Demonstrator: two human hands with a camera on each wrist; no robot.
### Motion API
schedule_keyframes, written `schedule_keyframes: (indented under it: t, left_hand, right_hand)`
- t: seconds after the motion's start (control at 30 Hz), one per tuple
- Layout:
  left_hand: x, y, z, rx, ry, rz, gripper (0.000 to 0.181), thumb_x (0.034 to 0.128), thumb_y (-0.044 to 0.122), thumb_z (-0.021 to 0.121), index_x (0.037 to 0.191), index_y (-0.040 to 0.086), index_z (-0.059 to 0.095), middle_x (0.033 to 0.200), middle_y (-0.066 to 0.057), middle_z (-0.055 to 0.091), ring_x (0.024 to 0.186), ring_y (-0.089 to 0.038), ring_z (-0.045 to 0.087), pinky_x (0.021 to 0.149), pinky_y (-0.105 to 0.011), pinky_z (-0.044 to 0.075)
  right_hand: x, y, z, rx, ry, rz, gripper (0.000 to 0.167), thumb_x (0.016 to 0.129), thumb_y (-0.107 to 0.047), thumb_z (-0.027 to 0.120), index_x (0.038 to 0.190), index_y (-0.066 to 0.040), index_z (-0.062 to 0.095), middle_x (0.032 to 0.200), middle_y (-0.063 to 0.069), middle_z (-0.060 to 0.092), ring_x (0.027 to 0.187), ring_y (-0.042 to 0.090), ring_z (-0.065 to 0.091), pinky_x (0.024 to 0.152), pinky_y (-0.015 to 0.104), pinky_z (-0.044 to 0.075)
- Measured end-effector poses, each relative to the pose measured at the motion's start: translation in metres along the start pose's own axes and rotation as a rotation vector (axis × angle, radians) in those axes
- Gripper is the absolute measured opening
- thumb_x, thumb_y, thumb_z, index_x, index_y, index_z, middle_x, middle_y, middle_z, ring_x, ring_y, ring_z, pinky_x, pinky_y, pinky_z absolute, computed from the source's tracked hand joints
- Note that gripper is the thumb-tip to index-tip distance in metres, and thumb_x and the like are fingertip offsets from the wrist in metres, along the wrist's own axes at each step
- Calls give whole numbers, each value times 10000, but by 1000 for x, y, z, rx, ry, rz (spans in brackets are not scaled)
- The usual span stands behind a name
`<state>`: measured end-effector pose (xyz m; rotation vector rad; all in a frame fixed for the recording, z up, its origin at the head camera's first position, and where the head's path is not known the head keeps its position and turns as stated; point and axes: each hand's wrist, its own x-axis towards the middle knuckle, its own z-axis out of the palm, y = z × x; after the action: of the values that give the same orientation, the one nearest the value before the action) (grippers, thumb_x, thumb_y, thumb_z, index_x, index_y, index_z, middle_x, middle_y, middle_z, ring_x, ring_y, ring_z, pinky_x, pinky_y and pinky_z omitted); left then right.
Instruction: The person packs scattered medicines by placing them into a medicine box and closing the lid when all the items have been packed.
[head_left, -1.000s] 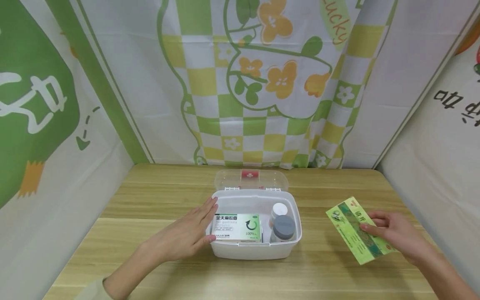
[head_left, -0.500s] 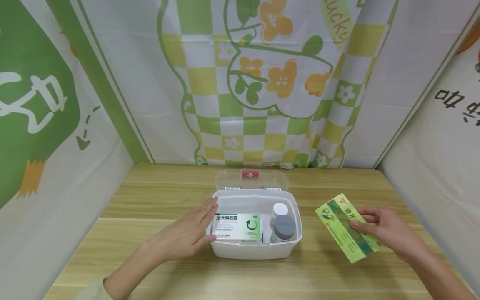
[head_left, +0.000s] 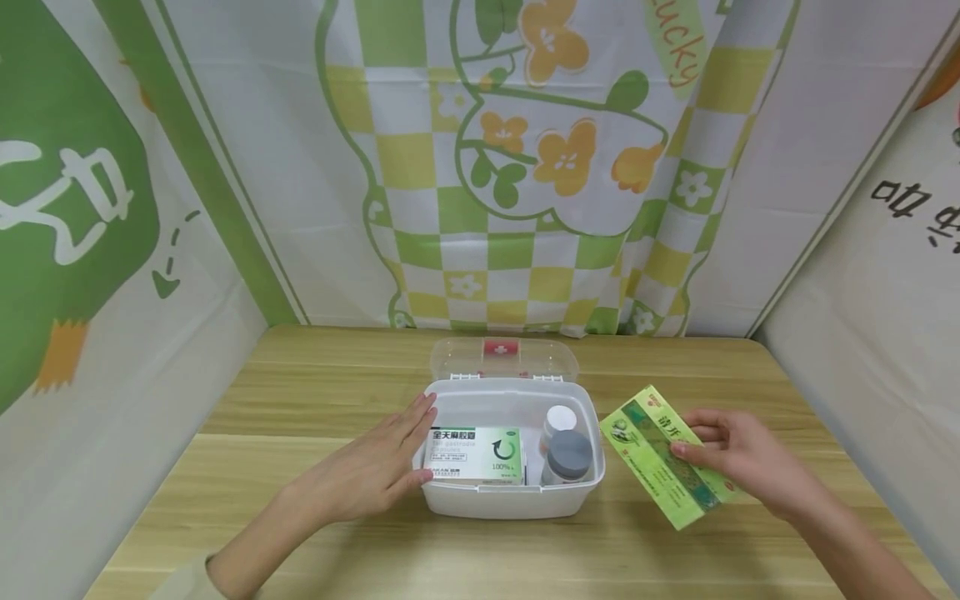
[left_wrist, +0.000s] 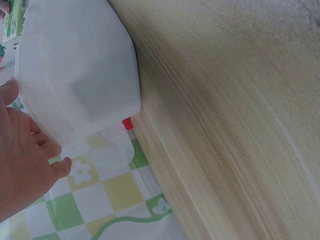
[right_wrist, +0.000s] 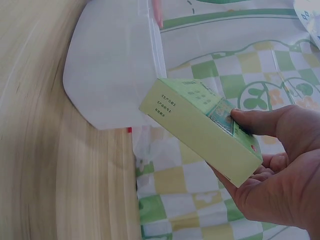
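Observation:
My right hand (head_left: 738,458) holds a yellow-green medicine box (head_left: 663,458) above the table, right of the white first-aid box, its thumb on the printed face and fingers behind. In the right wrist view the medicine box (right_wrist: 200,132) shows its pale narrow side. My left hand (head_left: 363,467) rests against the left rim of the white first-aid box (head_left: 517,502) with its fingers extended. Inside that box lie a white and green medicine box (head_left: 476,454) on the left, a bottle with a grey cap (head_left: 568,454) and a bottle with a white cap (head_left: 560,421) on the right.
The first-aid box's clear lid (head_left: 536,358), with a red cross label, is folded back behind it. The wooden table (head_left: 315,367) ends at a patterned curtain (head_left: 510,250), with fabric walls on both sides.
My right hand has moved left with the yellow-green medicine box, bringing it close to the right rim of the white first-aid box. The left hand has stayed in place.

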<state>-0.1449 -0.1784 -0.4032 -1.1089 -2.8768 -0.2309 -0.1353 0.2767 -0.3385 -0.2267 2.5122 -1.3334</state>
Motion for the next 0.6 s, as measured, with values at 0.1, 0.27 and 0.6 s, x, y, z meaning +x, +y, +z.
schedule_keyframes:
  t: [0.1,0.27,0.6]
  left_hand:
    - [0,0,0,-2,-3,-5,739,1058,472,383,1557,-48,221,1671,-182,136,1549,-317,173,1224,-488,287]
    - [0,0,-1,0,-7,-10,755,1052,490,387,1560,-42,216,1673,-178,124,1552,-307,160,1229,-478,278]
    - [0,0,-1,6,-7,-5,760,1052,496,382,1557,-48,219,1671,-186,123,1552,-308,157,1229,-474,276]
  right_hand:
    - [4,-6,4,14,-29,-18,503,949,-210,676,1297,122,529,1064,163,749,717,124,713,430,227,421]
    - [11,-16,12,72,-107,-48,484,943,-192,682,1268,134,534,1068,184,744,784,183,746,538,283,563]
    - [25,-35,28,26,-159,-121,436,937,-176,680,1251,109,578,1089,181,742,844,168,737,603,283,590]
